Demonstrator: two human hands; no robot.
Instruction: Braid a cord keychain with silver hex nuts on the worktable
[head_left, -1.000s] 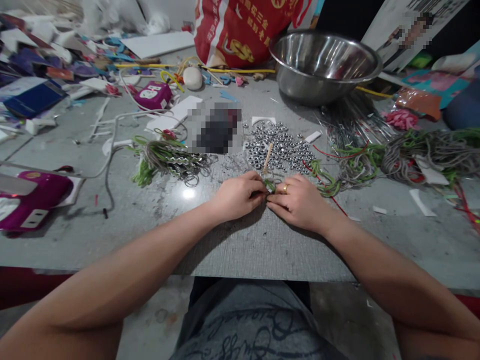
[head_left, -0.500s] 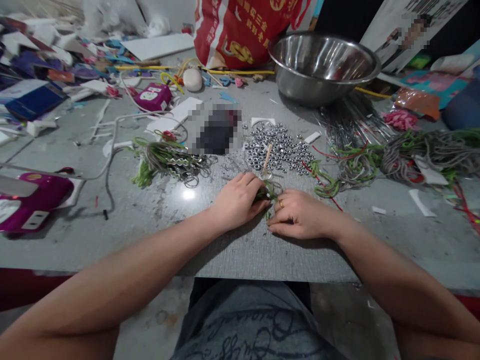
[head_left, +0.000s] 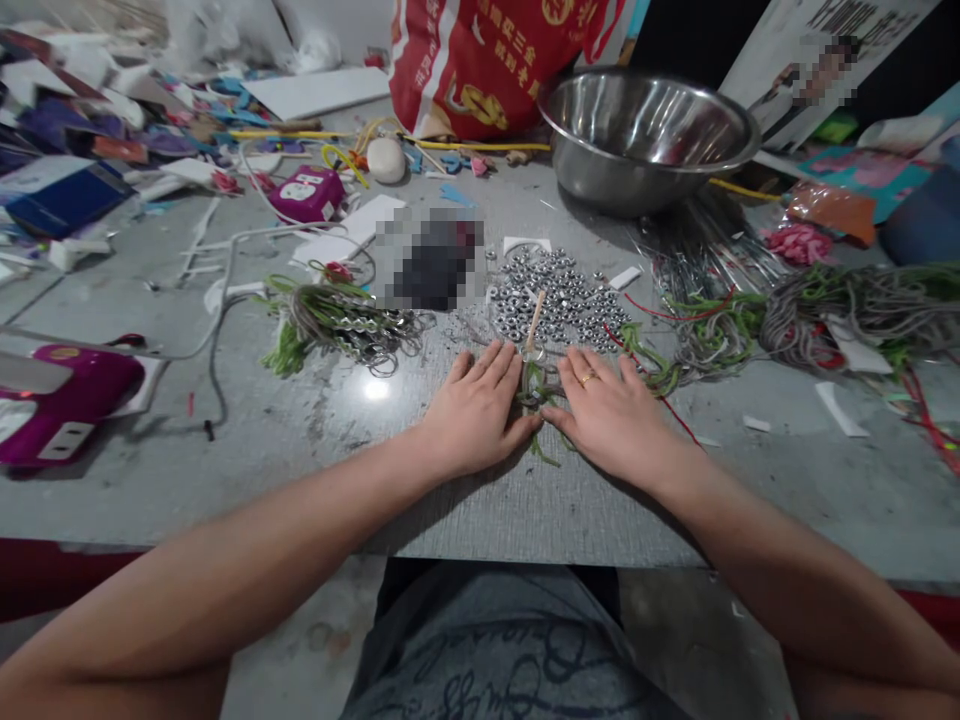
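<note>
My left hand lies flat on the table with its fingers stretched out, beside a green and grey knotted cord. Opposite it, my right hand, wearing a ring, is spread palm down as well. Both thumbs point inward and reach the cord's lower part, where loose green ends hang out. At the cord's top is a metal ring, with a thin wooden stick standing out beyond it. Whether strands lie under the palms is hidden. Just past my fingertips spreads a heap of silvery beads.
Finished-looking green and grey cords lie in a bundle to the left. More cords are piled at right. A steel bowl and a red bag stand at the back. A purple device with a cable sits far left.
Both hands have gone from fingers bunched on the cord to lying flat on either side of it. More of the cord now shows between them.
</note>
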